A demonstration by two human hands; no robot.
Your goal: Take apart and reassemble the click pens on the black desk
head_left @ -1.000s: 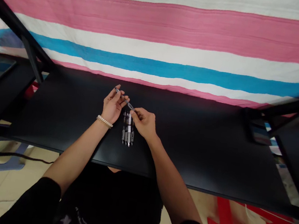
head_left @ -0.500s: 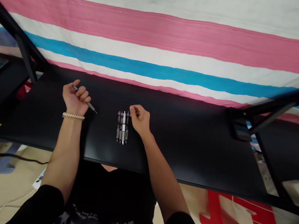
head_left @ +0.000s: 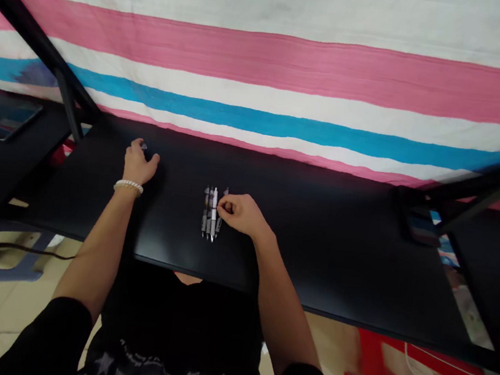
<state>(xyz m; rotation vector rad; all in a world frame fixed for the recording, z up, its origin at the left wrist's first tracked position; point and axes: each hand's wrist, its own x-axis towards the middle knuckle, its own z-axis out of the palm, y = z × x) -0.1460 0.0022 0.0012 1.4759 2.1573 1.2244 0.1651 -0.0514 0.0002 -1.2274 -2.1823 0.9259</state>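
Note:
On the black table (head_left: pixel 326 242), several pens lie side by side, upright in the view, one of them white (head_left: pixel 214 210). My right hand (head_left: pixel 244 213) is at the right side of the row, thumb and forefinger pinched on the rightmost pen (head_left: pixel 218 225), which leans slightly away from the others. My left hand (head_left: pixel 139 166), with a beaded bracelet (head_left: pixel 129 185), is palm down near the table's far left part. Its fingers curl over a pen, of which only a small clear end (head_left: pixel 144 146) shows; the thumb sticks out.
A striped cloth (head_left: pixel 268 60) hangs behind the table. Black slanted supports stand at both sides. A phone (head_left: pixel 423 229) lies at the right end, and a flat device (head_left: pixel 15 120) on the surface at far left. A red stool (head_left: pixel 369 365) is below right.
My left hand has turned from palm up to palm down, and its pen is now mostly hidden. My right hand has come onto the rightmost pen, which has tilted. The view has shifted slightly.

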